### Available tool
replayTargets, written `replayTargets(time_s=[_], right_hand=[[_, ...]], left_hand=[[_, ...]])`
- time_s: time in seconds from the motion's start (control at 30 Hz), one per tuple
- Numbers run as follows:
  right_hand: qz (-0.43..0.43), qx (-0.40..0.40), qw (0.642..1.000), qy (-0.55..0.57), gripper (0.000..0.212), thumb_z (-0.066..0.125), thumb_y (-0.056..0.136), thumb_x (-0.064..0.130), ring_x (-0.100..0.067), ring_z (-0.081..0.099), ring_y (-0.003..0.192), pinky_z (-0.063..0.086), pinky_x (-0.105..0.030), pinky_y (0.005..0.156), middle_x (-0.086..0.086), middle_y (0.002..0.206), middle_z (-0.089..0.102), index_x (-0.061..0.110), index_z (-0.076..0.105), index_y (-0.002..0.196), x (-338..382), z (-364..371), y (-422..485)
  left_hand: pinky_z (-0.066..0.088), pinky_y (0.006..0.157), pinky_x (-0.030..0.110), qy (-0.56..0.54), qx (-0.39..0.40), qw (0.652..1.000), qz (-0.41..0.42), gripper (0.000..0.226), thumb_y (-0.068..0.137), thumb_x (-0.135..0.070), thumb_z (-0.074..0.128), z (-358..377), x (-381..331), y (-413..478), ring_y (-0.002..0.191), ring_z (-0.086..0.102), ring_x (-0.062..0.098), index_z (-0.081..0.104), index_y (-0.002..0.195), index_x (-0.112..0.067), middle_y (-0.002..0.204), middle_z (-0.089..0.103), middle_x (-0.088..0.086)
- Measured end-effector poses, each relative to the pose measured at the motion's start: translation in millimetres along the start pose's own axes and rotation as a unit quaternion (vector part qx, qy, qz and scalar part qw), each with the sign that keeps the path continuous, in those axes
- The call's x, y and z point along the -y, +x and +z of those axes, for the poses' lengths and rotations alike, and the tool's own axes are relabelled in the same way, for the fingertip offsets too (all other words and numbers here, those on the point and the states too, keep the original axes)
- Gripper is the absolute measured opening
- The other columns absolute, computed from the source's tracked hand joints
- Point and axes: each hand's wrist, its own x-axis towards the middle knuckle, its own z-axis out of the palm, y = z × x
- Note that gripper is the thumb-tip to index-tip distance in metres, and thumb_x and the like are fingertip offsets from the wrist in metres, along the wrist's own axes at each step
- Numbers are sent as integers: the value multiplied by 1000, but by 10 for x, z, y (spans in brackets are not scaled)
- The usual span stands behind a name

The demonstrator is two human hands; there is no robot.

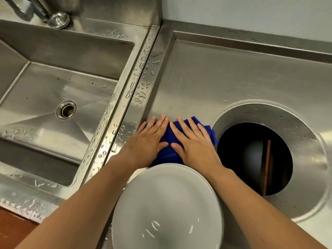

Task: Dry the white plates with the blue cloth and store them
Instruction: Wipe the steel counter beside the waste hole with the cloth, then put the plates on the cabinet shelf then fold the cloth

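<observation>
A white plate [167,207] lies on the steel counter at the near edge, between my forearms; a second rim shows under its right side, so it tops a stack. Just beyond it a crumpled blue cloth [167,151] rests on the counter. My left hand [149,141] and my right hand [192,142] press flat on the cloth side by side, fingers spread and pointing away from me. Neither hand grips the cloth or touches the plate.
A deep steel sink [53,108] with a drain lies to the left, its rim beaded with water. A tap base [58,19] stands at the back left. A round dark hole [255,159] opens in the counter [224,78] right of the cloth.
</observation>
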Motion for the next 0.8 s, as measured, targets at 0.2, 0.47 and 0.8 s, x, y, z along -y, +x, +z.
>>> replayTargets(time_s=[0.2,0.47,0.8], right_hand=[[23,-2,966,257,58,58,103,39,-7,24,154,14,-31,128,5,165,35,26,39,156,-48,-385,-16],[-48,-256,823,504,54,50,103,40,-16,50,144,41,-36,117,-2,153,55,12,50,149,531,-1491,-461],[-73,-289,803,517,47,52,99,35,-20,55,138,46,-46,113,-8,145,62,16,55,141,815,-1762,-1239]], left_hand=[[12,132,38,-269,-77,960,-23,63,107,-33,58,-216,-57,-192,162,16,11,32,164,-24,174,24,-5],[38,121,41,-604,-355,700,135,86,92,-80,45,-1269,-624,-904,147,52,25,51,148,-15,151,60,10],[37,123,47,-528,-404,729,164,51,110,-56,34,-1071,-1103,-1597,148,50,28,53,144,-24,155,55,7]])
